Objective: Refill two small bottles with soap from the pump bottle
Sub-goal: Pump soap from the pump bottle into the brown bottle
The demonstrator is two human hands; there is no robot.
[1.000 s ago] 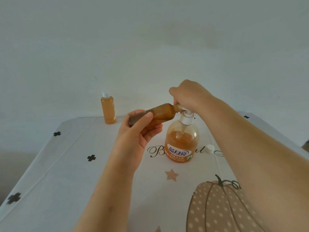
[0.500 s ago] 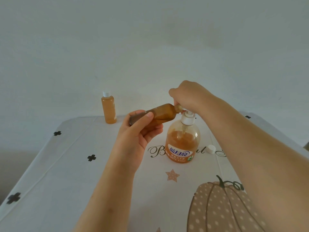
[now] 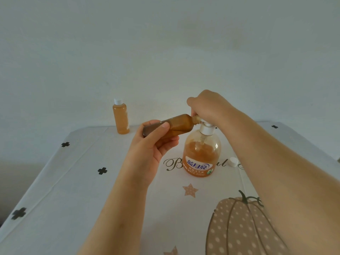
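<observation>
A clear pump bottle (image 3: 201, 155) with orange soap and a blue label stands mid-table. My right hand (image 3: 207, 107) is closed over its white pump head, which sits low. My left hand (image 3: 152, 144) grips a small amber bottle (image 3: 176, 124), held nearly level with its open neck against the pump's spout under my right fingers. A second small bottle (image 3: 120, 117), full of orange soap and capped white, stands upright at the table's far left edge. A loose white cap (image 3: 233, 161) lies on the cloth right of the pump bottle.
The table wears a white cloth (image 3: 73, 181) printed with black clovers, stars, script lettering and a dotted pumpkin at the near right. A plain pale wall rises right behind the table's far edge.
Almost nothing has shifted. The pump head and my right hand moved very slightly; the small bottle stays at the spout in my left hand.
</observation>
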